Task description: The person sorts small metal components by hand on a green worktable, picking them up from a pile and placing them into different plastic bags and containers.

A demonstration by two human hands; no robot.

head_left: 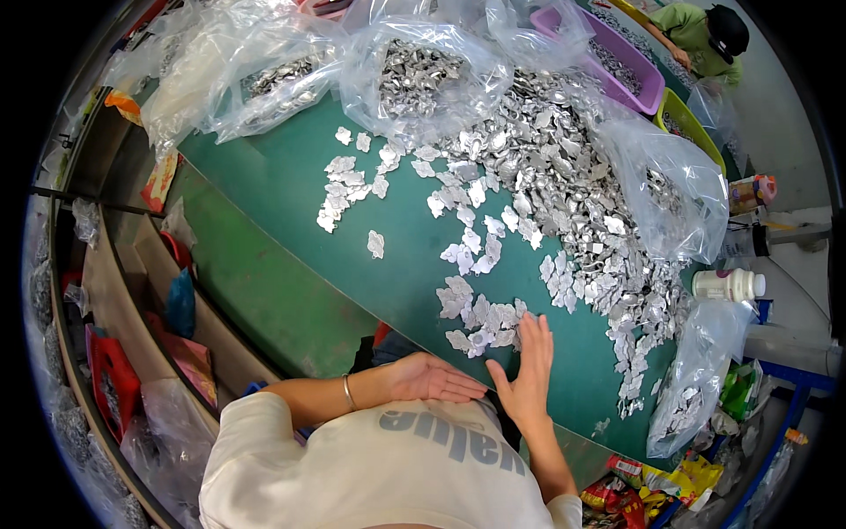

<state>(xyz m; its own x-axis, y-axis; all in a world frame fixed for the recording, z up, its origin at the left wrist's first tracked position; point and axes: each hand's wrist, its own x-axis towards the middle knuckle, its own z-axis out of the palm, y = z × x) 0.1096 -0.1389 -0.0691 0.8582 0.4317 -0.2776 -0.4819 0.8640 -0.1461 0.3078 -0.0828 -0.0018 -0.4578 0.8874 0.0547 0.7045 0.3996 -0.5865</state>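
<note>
Small flat silver metal pieces with wavy outlines lie spread on the green table (300,185). My right hand (527,375) is open over the near part of the table, its fingertips at the edge of a loose cluster of pieces (480,316). My left hand (430,377) rests palm up at the table's near edge, fingers stretched out, holding nothing. One single piece (376,244) lies apart to the left. Beyond it is another scattered group of pieces (345,185). A large heap of pieces (564,167) covers the right and far right.
Clear plastic bags of pieces (419,75) stand along the far side. A purple basket (648,84) and a yellow-green basket (696,132) sit at the far right. A white bottle (730,285) is at the right edge. A person in green (692,35) works beyond. Shelving (132,291) runs along the left.
</note>
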